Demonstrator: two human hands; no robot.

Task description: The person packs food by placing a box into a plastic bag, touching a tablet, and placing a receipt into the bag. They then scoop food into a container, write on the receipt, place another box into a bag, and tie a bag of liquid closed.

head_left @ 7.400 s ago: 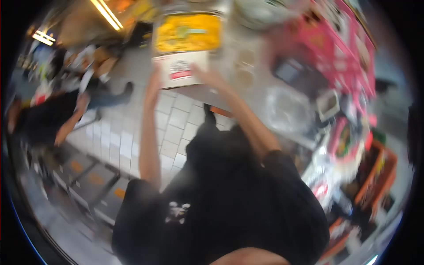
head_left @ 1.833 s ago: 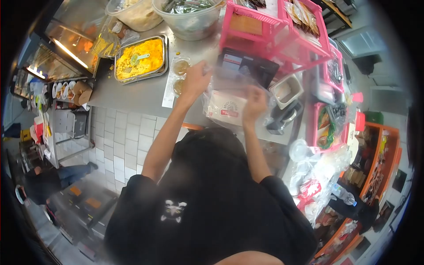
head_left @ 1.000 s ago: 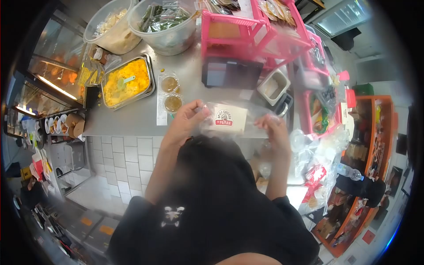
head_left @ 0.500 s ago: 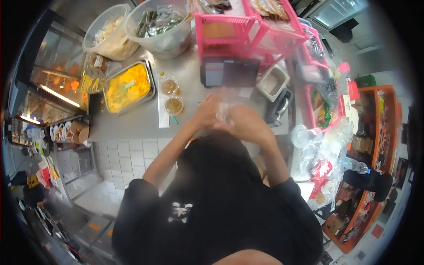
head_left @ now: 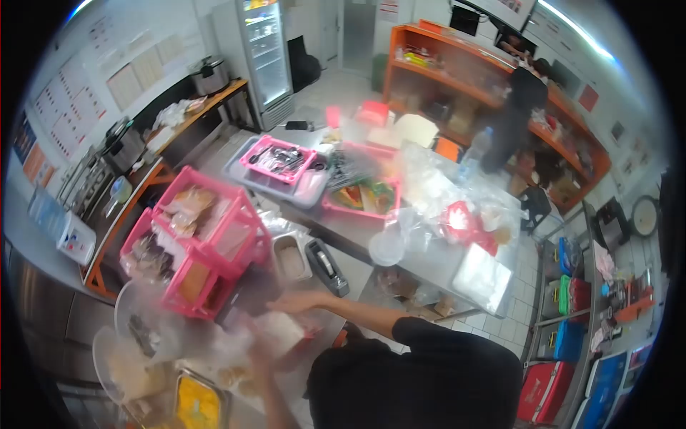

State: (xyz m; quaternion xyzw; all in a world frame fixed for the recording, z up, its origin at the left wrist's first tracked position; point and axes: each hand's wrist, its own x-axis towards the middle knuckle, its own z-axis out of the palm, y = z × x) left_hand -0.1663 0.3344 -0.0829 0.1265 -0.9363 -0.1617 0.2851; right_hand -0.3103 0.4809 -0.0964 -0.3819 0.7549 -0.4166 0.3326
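My right hand (head_left: 294, 301) reaches flat over the counter with its fingers stretched out, just below a small metal container (head_left: 291, 259) and a dark elongated device (head_left: 326, 268). My left hand (head_left: 263, 360) is smeared by motion at the lower middle, so I cannot tell what its fingers hold. Between the two hands is a blurred whitish, boxy thing (head_left: 280, 332) with pinkish edges. Left of my left hand sits a metal tray of yellow food (head_left: 198, 402), partly cut off by haze and the view's edge.
Pink stacking baskets (head_left: 239, 247) with bagged goods stand at the counter's back, beside two translucent tubs (head_left: 107, 365). A second table holds a pink basket of cutlery (head_left: 279, 159), plastic bags (head_left: 429, 168) and a bottle (head_left: 480, 143). Across the room, a person in dark clothing (head_left: 518, 107) stands by orange shelves.
My view has swung up and to the right, bringing more of the room in. My hands, formerly close together on clear plastic, are now apart, the right one stretched out flat.
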